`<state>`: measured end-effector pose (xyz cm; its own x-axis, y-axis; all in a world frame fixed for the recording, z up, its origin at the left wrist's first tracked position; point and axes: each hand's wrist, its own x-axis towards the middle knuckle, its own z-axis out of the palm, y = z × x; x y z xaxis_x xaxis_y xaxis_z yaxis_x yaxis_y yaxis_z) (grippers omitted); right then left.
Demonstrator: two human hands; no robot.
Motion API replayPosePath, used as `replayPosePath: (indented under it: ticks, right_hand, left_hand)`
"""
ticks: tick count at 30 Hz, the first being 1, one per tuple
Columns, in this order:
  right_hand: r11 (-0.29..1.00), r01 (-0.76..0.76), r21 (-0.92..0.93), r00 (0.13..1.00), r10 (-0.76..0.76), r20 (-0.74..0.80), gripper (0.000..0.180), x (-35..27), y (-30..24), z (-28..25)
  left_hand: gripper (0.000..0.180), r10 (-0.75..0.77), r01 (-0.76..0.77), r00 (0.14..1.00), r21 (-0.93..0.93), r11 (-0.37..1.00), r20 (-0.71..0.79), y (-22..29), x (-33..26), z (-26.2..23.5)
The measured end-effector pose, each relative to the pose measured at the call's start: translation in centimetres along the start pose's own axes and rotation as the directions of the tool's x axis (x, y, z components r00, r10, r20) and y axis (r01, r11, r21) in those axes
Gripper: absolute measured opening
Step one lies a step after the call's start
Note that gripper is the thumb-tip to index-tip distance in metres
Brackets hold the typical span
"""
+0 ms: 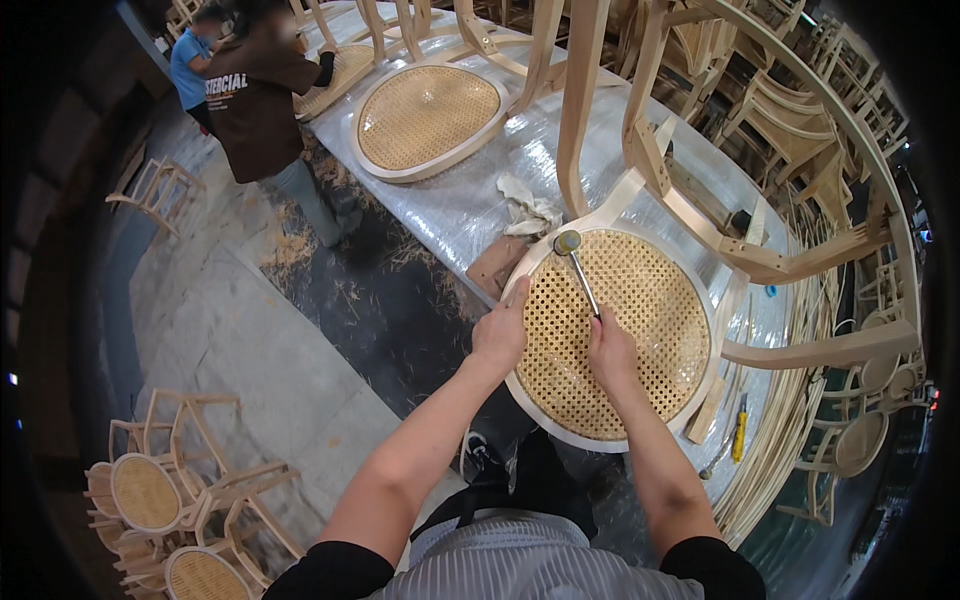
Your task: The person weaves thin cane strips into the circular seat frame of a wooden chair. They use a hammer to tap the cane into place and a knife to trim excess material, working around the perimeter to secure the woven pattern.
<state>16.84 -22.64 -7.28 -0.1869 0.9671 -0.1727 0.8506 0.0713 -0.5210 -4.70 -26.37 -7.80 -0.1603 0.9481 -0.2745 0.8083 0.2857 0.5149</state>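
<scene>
A round woven cane seat panel (655, 330) sits inside the pale wooden rim of a chair seat (703, 300), right in front of me. My left hand (500, 335) grips the left side of this rim, with a finger or thumb pointing up along its edge. In my right hand (612, 352), closed over the cane, is the lower handle of a small hammer (584, 280). Its rounded, yellowish head lies at the upper left of the panel, by the inner edge of the rim. The chair's bare wooden legs and curved back (800, 352) extend up and to the right.
Plastic film covers the table (480, 215). A crumpled cloth (528, 207), a yellow-handled tool (740, 430) and long cane strips (770, 470) lie on it. Another cane-seated chair (430, 115) is farther along, where a person in brown (262, 90) stands. Chairs are stacked (150, 490) at lower left.
</scene>
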Motion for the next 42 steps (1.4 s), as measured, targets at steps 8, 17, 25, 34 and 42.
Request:
replayPosePath:
  ticks: [8, 17, 25, 34, 42]
  right_hand:
    - [0.964, 0.107, 0.241, 0.991, -0.084, -0.103, 0.034, -1.7, -1.5, -0.5]
    - [0.976, 0.177, 0.127, 0.975, -0.156, -0.157, 0.032, -3.0, -1.1, 1.0]
    - [0.983, 0.174, 0.056, 0.977, -0.166, -0.137, 0.035, -2.9, 0.8, 1.9]
    - [0.957, 0.268, 0.115, 0.944, -0.236, -0.232, 0.036, -3.6, -1.3, 0.8]
    - [0.989, 0.144, 0.021, 0.987, -0.142, -0.071, 0.035, -2.8, 0.2, 1.0]
  left_hand:
    - [0.085, 0.053, -0.053, 0.999, 0.047, 0.997, -0.001, -1.3, 0.7, -1.4]
    - [0.087, -0.012, 0.012, 1.000, 0.083, 0.996, -0.007, -0.7, 0.8, -0.9]
    - [0.087, 0.030, -0.029, 0.999, 0.044, 0.999, -0.023, 0.4, 0.6, -0.3]
    - [0.090, 0.018, -0.016, 0.999, 0.048, 0.999, -0.047, -0.4, 0.7, 0.0]
    - [0.082, 0.015, -0.017, 0.999, -0.033, 0.999, -0.042, -0.5, -2.9, 2.2]
